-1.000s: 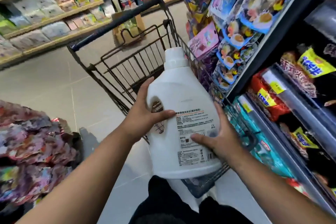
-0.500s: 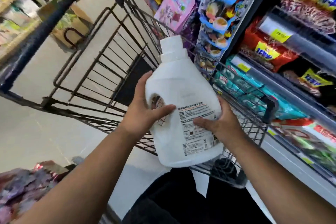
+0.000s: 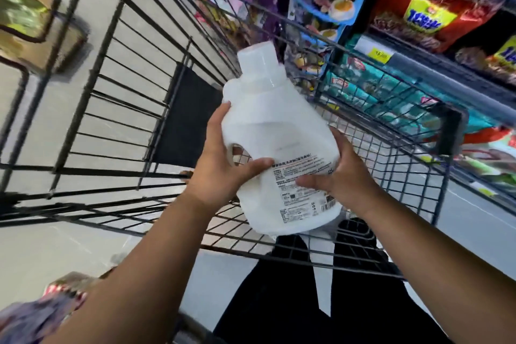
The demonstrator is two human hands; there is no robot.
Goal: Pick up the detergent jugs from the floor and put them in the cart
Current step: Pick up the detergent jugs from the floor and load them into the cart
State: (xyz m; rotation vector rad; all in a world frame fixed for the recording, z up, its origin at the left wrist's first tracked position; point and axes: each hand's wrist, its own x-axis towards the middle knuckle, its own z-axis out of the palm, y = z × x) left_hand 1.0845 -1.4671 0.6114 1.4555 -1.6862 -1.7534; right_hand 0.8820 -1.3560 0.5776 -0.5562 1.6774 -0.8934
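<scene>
Head view: a white jug [image 3: 282, 131] is held between two hands above the cart [image 3: 92, 172].
The left hand [image 3: 223, 167] wraps the handle side and the right hand [image 3: 343, 173] clasps the opposite flank, probably sharing the weight; between them the jug tilts cap-forward.

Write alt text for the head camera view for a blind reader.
Two bare hands hold a white detergent jug, tilted with its cap pointing away, above a black wire shopping cart. The left hand grips beside the handle, the right hand the labelled side. Shelves of snack packets run along the right.
</scene>
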